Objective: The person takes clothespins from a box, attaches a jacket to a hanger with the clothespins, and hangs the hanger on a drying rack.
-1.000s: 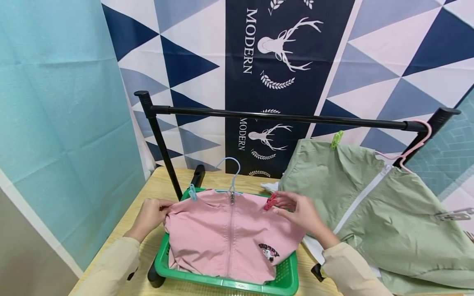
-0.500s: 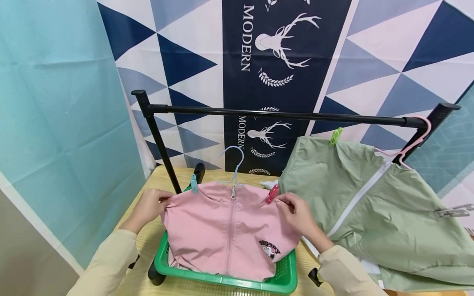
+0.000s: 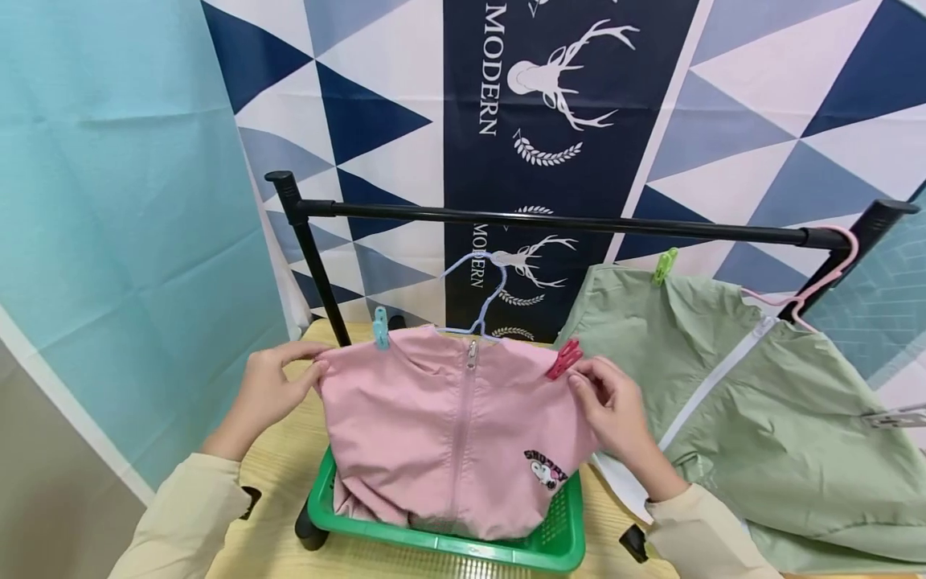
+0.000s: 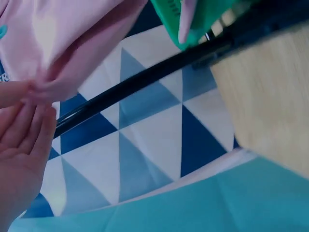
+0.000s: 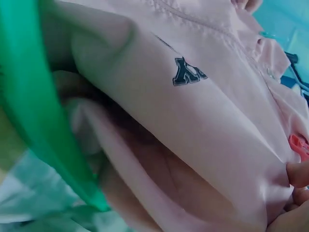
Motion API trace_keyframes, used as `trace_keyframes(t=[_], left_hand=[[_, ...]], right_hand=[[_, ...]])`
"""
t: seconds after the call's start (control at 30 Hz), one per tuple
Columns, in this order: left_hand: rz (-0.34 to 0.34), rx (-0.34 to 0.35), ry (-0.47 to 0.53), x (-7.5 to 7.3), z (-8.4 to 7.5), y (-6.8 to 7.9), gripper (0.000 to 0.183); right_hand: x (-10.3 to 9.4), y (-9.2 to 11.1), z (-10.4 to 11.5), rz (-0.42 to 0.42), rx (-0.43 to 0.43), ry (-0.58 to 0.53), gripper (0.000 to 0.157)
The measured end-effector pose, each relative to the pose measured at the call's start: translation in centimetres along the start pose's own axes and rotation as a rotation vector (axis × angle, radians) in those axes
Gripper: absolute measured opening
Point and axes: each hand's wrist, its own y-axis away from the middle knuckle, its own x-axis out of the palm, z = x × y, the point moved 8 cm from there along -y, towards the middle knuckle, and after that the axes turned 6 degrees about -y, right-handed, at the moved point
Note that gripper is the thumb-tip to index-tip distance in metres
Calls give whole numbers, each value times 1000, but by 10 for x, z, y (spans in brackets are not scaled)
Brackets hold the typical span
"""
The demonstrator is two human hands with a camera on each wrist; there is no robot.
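A pink zip jacket (image 3: 405, 410) hangs spread between my two hands, its lower part still inside a green plastic basket (image 3: 434, 543). My left hand (image 3: 271, 386) pinches its left shoulder between thumb and fingers; the left wrist view shows the pinched cloth (image 4: 48, 89) gathered at the fingertips. At the other shoulder my right hand (image 3: 615, 410) pinches the fabric, close beside a red clothespin (image 3: 565, 359). A light blue clothespin (image 3: 381, 328) grips the collar's left side. From the neck rises a lavender hanger (image 3: 499, 285), its hook below the rack's bar.
A black clothes rack's bar (image 3: 550, 221) crosses behind the jacket. To the right, a green jacket (image 3: 760, 434) hangs on a pink hanger (image 3: 832, 277) with a lime clothespin (image 3: 665, 265). Basket and rack feet stand on a wooden table (image 3: 289, 466).
Both hands have raised the pink jacket partway up out of the basket, and the hanger's hook has risen toward the bar. The basket stays in place.
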Motion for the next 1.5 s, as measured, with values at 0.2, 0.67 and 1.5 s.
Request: trace_keyframes(t=[0.2, 0.67, 1.5], left_hand=[[239, -157, 170, 24, 16, 11, 67], [544, -16, 387, 78, -5, 22, 73], [746, 166, 219, 152, -68, -1, 78]], right_hand=[[-21, -14, 12, -71, 44, -67, 9], [-75, -41, 39, -280, 61, -190, 27], [-177, -19, 37, -665, 110, -406, 10]])
